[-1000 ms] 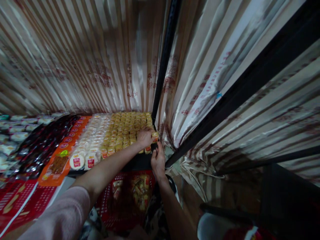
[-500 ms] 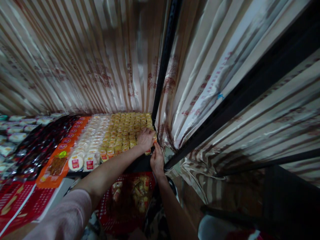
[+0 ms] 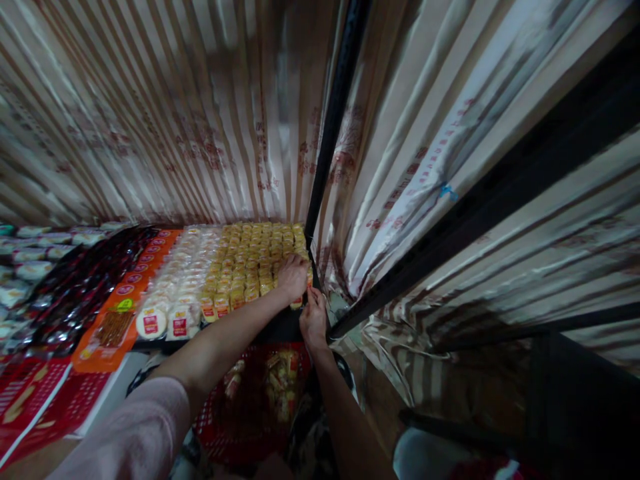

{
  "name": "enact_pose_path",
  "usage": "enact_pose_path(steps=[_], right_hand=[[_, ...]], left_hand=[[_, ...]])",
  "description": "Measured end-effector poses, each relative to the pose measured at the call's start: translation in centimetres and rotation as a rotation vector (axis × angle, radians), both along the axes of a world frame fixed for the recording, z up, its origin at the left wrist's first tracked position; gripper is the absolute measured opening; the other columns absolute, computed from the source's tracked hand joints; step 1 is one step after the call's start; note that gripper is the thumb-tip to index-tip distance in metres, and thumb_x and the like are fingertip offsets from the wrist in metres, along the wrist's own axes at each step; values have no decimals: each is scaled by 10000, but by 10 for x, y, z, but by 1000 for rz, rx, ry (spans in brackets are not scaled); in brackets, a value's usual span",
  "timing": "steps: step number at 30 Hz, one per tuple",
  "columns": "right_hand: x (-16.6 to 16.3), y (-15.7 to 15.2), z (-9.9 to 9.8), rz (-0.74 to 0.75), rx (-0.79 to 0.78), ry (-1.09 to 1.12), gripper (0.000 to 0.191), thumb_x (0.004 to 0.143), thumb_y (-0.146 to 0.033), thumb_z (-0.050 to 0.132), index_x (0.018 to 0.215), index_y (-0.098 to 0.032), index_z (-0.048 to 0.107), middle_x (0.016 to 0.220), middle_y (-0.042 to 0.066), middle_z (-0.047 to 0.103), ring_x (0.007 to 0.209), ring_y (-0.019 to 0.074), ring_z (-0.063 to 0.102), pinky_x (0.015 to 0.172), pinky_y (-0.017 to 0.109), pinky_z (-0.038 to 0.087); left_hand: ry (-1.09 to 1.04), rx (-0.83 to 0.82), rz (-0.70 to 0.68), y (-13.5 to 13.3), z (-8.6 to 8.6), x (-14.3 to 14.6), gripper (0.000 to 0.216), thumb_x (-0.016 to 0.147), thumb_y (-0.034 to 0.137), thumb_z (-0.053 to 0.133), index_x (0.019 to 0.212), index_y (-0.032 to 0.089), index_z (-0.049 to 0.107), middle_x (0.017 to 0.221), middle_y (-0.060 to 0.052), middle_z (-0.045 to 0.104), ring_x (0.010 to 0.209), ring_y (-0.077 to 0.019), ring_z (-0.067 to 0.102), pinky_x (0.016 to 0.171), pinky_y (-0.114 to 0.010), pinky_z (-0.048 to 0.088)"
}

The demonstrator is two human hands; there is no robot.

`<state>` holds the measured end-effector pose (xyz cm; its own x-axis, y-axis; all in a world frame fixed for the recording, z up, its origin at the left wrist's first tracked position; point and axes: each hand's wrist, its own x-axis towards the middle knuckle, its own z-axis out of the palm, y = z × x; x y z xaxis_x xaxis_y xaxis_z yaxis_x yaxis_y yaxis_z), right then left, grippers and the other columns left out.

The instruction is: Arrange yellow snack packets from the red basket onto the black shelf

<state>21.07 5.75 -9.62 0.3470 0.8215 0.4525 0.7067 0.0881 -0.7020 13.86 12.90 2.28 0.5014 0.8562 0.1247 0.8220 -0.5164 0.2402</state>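
Observation:
My left hand [image 3: 293, 275] reaches across to the right end of a shelf and is closed over small yellow packets [image 3: 255, 257] stacked in rows there. Just below it, my right hand [image 3: 313, 319] is curled at the shelf's front corner, fingers pinched on a packet I can barely make out. Both hands touch the last column of yellow packets beside a black upright post [image 3: 333, 133].
White round packs with red labels [image 3: 173, 313], an orange pack [image 3: 113, 327] and dark red packs [image 3: 75, 287] fill the shelf to the left. A red basket [image 3: 260, 393] holding more packets sits below. Striped curtains [image 3: 450, 167] hang behind and to the right.
The yellow packet seen at my left fingertips has gone down into the row. Both hands have closed in on the shelf corner.

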Motion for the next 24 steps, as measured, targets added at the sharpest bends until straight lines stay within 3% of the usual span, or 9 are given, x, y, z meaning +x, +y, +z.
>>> enact_pose_path(steps=[10,16,20,24], right_hand=[[2,2,-7,-37,2,66,441,726,-32,338,1063,-100,615,1115,155,526,1096,219,481,971,409,414],[1,-7,7,-26,2,57,416,767,-75,326,1090,-90,587,1197,170,502,1161,228,450,999,437,382],[-14,-34,24,11,74,72,360,844,-172,335,1125,-120,554,1192,151,520,1152,210,468,982,422,397],[-41,-74,26,85,87,193,316,884,-256,351,1112,-155,545,1080,117,591,1058,191,535,928,389,435]], left_hand=[[-14,71,-8,-1,-4,-5,209,796,217,524,971,131,599,1040,-99,560,1078,-244,421,921,-337,372],[-216,186,-33,-10,-2,-15,187,826,210,487,945,131,608,961,-92,578,1015,-217,457,916,-335,380],[-453,219,-62,-49,-9,-39,216,863,176,397,908,158,608,904,-68,603,938,-186,491,874,-326,412],[-649,76,4,-118,-46,-80,199,855,183,409,875,179,607,872,-52,624,882,-161,534,826,-299,435]])
